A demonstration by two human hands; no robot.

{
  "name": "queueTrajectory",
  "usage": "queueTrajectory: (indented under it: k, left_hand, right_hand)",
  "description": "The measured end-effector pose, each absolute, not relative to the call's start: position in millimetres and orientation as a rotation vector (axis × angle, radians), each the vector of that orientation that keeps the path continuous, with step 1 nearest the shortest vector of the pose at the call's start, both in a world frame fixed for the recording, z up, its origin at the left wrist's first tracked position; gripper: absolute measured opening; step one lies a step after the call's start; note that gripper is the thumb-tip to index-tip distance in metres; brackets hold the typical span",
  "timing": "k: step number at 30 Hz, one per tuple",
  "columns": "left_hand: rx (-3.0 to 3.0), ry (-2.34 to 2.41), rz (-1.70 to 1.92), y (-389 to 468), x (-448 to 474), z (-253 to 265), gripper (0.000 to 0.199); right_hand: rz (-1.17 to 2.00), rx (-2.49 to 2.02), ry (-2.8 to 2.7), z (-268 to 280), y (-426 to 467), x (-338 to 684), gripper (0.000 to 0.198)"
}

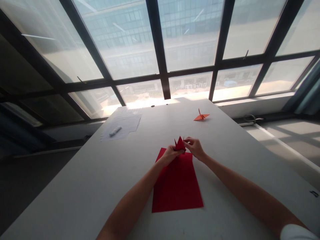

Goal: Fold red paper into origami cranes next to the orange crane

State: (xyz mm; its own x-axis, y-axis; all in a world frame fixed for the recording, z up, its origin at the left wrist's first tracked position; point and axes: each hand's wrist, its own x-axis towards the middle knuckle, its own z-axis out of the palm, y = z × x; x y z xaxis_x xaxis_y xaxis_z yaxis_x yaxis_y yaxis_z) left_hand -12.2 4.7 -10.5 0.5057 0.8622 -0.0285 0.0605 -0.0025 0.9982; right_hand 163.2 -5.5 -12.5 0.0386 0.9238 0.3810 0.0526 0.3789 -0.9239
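Black-framed windows [192, 36] back our white surface [100, 186]. Above the red sheet's [177, 190] far end, our left hand [171, 154] clamps the red origami piece [179, 144] low; our right hand [194, 146] pinches 1 side. Probably light, crisp, easily creased, it's best held by its base folds. It looks sharply peaked.

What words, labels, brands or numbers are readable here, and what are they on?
None can be read with certainty.
White papers: any print is too faint to read.
Dark mark on the table: too blurred to tell whether it is lettering.
Red sheet: no writing visible.
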Motion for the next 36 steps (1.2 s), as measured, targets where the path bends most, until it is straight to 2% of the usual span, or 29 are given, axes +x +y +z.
queueTrajectory:
  k: [10,36]
  left_hand:
    - [1.434,0.868,0.818,6.5,-10.7,-9.0,0.038]
    - [1.456,0.822,0.742,0.7,-7.9,-5.5,0.032]
  right_hand:
    - [0.592,-1.001,-1.445,-9.3,-9.9,161.6,0.021]
    - [0.738,-0.965,-1.127,-6.3,-8.8,156.7,0.026]
